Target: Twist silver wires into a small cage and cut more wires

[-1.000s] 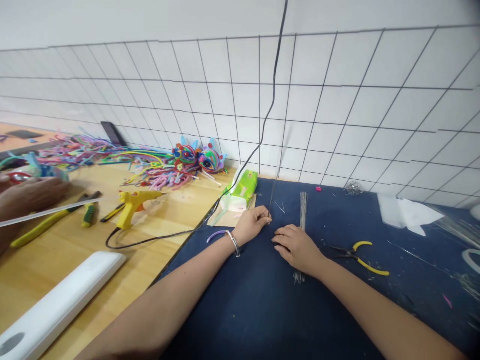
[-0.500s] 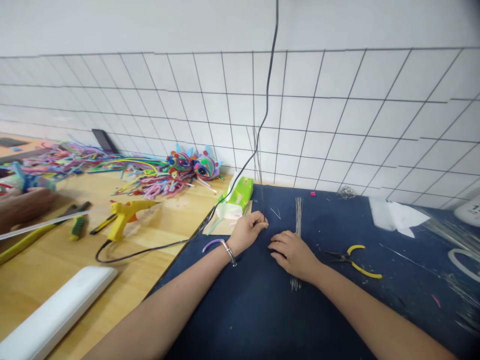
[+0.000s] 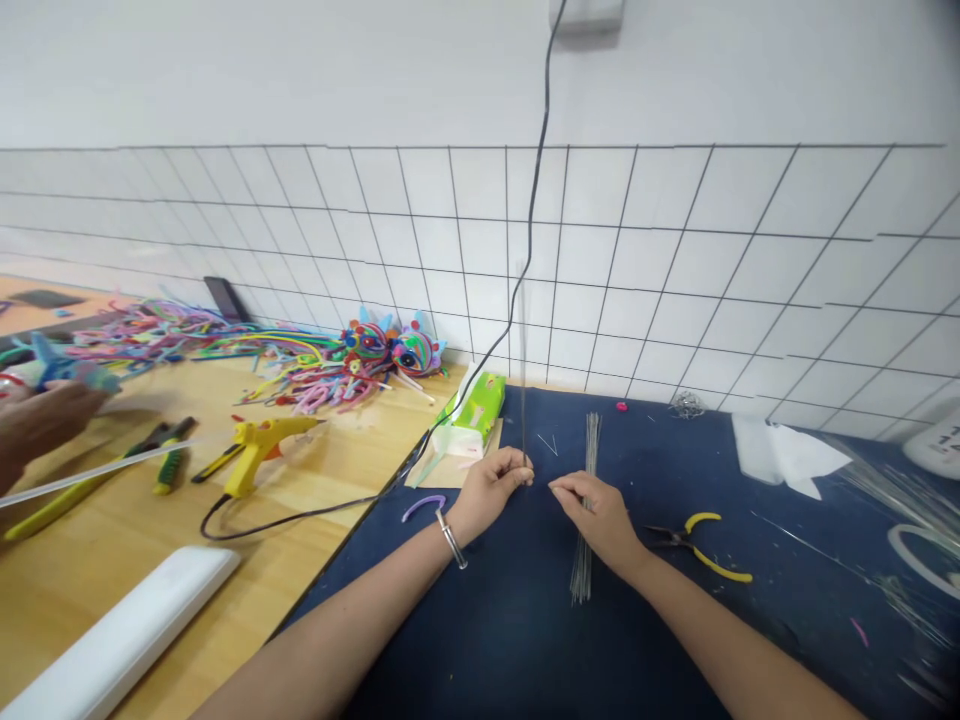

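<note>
Several thin metal wires (image 3: pixel 523 370) stand nearly upright above the dark blue mat, pinched at their lower end by my left hand (image 3: pixel 491 490). My right hand (image 3: pixel 596 515) is to the right, thumb and forefinger pressed together; anything between them is too small to make out. Beneath that hand lies a bundle of straight wires (image 3: pixel 583 572), its middle partly covered. A small V-shaped wire (image 3: pixel 551 446) rests on the mat beyond the gap between my hands. Beside my left wrist is a curved purple pipe cleaner (image 3: pixel 421 506).
Yellow-handled pliers (image 3: pixel 679 538) lie right of my right hand. A green packet (image 3: pixel 481 402) is behind my left. Leftward are a yellow glue gun (image 3: pixel 259 445), a black cable (image 3: pixel 300 512), a white box (image 3: pixel 127 640) and another person's hand (image 3: pixel 52 420). More wires (image 3: pixel 911 500) lie far right.
My right hand's fingers have gone from loosely spread over the bundle to a pinch. The upright wires in my left hand have drawn closer together. The view has tilted up slightly.
</note>
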Action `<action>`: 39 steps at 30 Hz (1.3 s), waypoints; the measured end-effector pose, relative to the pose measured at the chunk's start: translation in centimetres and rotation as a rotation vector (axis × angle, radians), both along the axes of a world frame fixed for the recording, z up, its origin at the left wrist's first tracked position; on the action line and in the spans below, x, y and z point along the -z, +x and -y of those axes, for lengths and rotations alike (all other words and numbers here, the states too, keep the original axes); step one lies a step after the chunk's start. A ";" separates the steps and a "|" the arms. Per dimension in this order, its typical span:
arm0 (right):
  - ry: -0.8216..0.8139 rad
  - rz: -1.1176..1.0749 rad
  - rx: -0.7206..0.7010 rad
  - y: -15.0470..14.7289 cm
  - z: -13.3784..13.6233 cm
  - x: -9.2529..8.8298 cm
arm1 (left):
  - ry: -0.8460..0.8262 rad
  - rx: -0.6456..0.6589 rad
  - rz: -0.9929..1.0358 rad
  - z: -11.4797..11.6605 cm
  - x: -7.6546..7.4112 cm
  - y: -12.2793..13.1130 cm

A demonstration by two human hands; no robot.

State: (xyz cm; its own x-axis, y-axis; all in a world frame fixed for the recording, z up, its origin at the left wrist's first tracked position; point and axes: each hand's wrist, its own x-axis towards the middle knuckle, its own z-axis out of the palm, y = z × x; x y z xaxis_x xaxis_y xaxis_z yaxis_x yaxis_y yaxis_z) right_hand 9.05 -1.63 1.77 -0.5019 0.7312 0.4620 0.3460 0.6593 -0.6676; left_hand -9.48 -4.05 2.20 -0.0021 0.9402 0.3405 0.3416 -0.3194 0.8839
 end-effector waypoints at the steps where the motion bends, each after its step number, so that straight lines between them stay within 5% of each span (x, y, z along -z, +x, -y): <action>1: -0.031 -0.022 0.002 0.1 0.1 -0.4 | 0.009 -0.001 0.025 0.2 -0.3 0.1; 5: -0.096 -0.083 -0.008 0.1 0.8 -1.6 | -0.064 0.099 0.169 0.9 -1.1 0.9; 11: -0.262 -0.258 0.005 0.4 1.2 -2.4 | -0.309 0.395 0.447 2.3 -0.3 2.7; 17: -0.551 -0.445 -0.173 0.5 0.8 -2.8 | -0.473 0.495 0.597 3.4 -0.1 3.4; 22: -0.644 -0.436 -0.165 0.4 0.7 -2.8 | -0.542 0.547 0.631 3.4 -0.3 3.3; 34: -0.497 -0.186 -0.117 1.0 -0.6 -2.7 | -0.518 0.474 0.640 3.0 0.4 3.5; 39: -0.002 0.422 0.032 6.1 -2.7 -6.1 | -0.527 0.415 0.598 2.5 0.9 3.1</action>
